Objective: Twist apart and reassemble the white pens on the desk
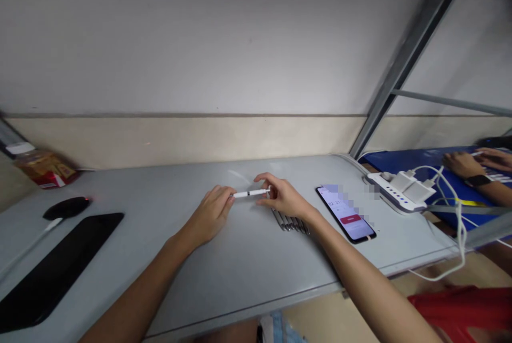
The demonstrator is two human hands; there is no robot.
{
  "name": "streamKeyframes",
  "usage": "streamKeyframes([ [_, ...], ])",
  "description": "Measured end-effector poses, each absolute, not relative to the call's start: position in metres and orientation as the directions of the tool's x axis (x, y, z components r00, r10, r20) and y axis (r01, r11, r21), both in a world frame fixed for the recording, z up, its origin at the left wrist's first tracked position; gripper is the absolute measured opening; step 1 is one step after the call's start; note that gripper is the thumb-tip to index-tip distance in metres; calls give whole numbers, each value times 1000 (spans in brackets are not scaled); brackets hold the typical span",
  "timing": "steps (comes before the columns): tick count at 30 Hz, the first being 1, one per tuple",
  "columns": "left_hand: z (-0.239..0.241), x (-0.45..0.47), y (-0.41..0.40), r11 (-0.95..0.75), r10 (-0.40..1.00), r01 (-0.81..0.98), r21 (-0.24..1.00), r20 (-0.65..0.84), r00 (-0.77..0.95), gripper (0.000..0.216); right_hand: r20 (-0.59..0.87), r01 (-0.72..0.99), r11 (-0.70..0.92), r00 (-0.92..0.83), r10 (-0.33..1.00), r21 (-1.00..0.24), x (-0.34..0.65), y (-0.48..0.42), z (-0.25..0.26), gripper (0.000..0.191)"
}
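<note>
A white pen (250,193) with a dark band round its middle is held level just above the grey desk. My left hand (214,212) pinches its left end between thumb and fingers. Around the right end is my right hand (286,196), thumb and forefinger spread apart in a C shape; whether another finger touches the pen tip cannot be made out. Several slim grey pens (285,222) lie side by side on the desk below my right hand, which partly hides them.
Right of my arm lies a lit phone (347,215), then a white power strip (396,191) with plugs and cables. On the left are a black flat device (60,268), a black mouse (67,207) and a bottle (44,167). Another person's hands (466,164) work at the blue table (400,159).
</note>
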State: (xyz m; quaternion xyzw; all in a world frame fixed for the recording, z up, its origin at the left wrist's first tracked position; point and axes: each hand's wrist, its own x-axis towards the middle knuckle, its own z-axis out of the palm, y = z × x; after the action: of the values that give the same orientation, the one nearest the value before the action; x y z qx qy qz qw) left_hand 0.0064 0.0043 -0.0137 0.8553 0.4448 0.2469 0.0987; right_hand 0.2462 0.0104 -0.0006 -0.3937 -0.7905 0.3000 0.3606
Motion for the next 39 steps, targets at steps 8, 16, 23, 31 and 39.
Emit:
streamKeyframes([
  [8, -14, 4, 7, -575, 813, 732, 365, 350, 465, 30, 274, 530, 496, -444, 853, -688, 241, 8, -3, 36],
  [16, -13, 6, 5, -577, 761, 811, 92, 422, 493, 23, 105, 367, 299, -464, 879, -881, 238, 8, -2, 45],
  [23, -8, 13, 1, -536, 740, 844, -12, 475, 477, 25, -95, 21, -96, -421, 902, -995, 231, 7, -2, 43],
  [31, -6, 3, 6, -519, 800, 836, 176, 443, 404, 28, 90, -376, 17, -176, 980, -926, 233, 15, 1, 29],
  [39, -11, -5, 11, -211, 887, 977, -35, 413, 206, 29, 54, -679, -144, -261, 964, -720, 247, 21, -3, 32],
])
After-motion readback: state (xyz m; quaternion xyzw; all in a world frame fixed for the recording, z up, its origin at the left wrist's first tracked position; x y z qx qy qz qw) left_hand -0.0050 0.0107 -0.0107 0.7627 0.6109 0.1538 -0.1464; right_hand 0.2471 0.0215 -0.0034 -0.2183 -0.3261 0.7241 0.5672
